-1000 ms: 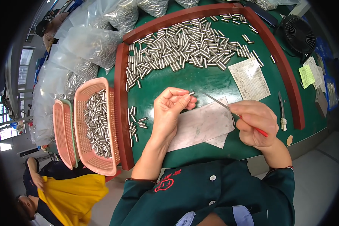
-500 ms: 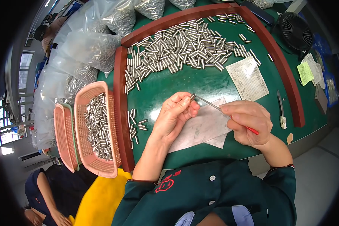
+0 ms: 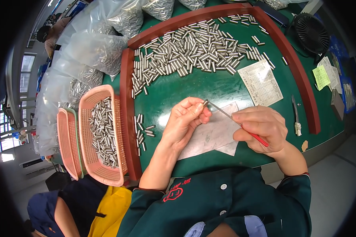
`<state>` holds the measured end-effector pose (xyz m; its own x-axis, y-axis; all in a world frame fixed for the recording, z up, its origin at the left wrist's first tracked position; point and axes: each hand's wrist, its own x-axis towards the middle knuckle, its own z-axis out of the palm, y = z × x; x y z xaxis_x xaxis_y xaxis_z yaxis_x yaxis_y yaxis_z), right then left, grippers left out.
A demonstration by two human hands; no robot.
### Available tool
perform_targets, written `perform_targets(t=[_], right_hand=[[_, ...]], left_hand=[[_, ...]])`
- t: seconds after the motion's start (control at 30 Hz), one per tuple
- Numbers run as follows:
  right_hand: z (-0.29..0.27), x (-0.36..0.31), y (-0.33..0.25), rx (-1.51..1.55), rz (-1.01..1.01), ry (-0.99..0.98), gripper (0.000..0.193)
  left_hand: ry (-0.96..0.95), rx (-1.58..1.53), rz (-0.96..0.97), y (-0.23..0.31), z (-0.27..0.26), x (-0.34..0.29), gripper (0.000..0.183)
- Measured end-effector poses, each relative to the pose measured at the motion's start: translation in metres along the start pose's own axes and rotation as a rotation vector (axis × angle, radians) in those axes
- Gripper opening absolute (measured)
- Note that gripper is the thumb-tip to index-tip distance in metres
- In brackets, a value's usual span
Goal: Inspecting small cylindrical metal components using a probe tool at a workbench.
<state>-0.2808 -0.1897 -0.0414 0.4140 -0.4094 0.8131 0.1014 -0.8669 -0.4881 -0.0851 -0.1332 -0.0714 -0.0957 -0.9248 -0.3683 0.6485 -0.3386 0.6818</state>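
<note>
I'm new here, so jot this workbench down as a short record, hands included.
Left hand: holds a small metal cylinder
Right hand: holds a red-handled tool, tip at or near that cylinder
Beneath hands: pale sheet
Far side: heap of metal cylinders
Left: pink basket containing more cylinders
Right: printed paper, black fan

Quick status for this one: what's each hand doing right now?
Left hand: closed, pinching a small metal cylinder.
Right hand: closed, holding a thin red-handled tool.
</note>
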Motion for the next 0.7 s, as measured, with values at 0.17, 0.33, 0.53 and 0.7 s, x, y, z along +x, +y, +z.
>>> perform_targets(t=[0.17, 0.33, 0.53, 0.7], right_hand=[[-0.001, 0.009, -0.004, -0.071, -0.061, -0.083, 0.03], [0.0, 0.008, -0.002, 0.0, -0.075, -0.093, 0.025], [-0.01, 0.003, 0.002, -0.059, 0.004, 0.108, 0.029], [-0.01, 0.004, 0.012, -0.035, 0.049, 0.258, 0.02]], left_hand=[[0.01, -0.081, 0.026, -0.003, -0.005, 0.001, 0.01], [0.054, -0.216, 0.082, 0.005, -0.016, 0.004, 0.01], [0.232, 0.422, 0.357, 0.007, 0.003, 0.0, 0.009], [0.141, 0.893, 0.527, -0.009, 0.007, -0.002, 0.012]])
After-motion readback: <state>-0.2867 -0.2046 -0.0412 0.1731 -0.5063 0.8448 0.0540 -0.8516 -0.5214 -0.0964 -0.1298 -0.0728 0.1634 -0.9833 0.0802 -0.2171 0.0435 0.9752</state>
